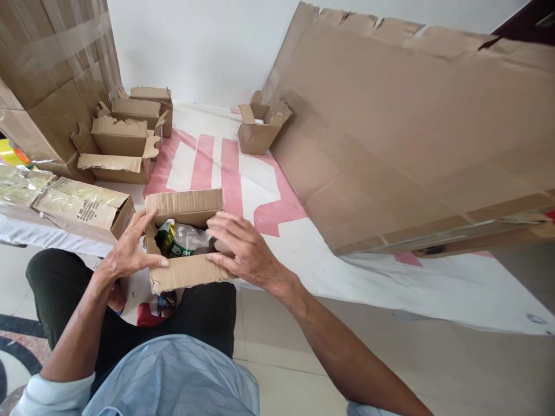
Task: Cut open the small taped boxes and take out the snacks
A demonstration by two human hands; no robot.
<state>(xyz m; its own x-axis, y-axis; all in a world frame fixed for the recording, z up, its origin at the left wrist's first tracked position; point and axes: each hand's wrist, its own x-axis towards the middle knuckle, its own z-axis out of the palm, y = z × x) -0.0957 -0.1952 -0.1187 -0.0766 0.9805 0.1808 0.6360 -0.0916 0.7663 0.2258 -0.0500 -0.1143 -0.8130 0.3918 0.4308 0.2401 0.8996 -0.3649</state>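
Corrugated cardboard, the small open box (184,240) sat at the person's knees; left hand (125,254) and right hand (243,248) clasped its opposite sides. It looked light and crushable, best gripped by its walls, not its flaps

Small box (184,242) under my left hand (128,251) & right hand (243,248): matt brown corrugated cardboard, rough torn flap edges. Inside, a packet (182,240) of glossy crinkled plastic film. Big sheet (411,133) on the right: same dull cardboard w/ creases. Floor mat (260,190): smooth white plastic-looking sheet, pink print. Wrapped carton (82,208) at left: shiny clear film over cardboard. My trousers (203,312): dark matt cloth.
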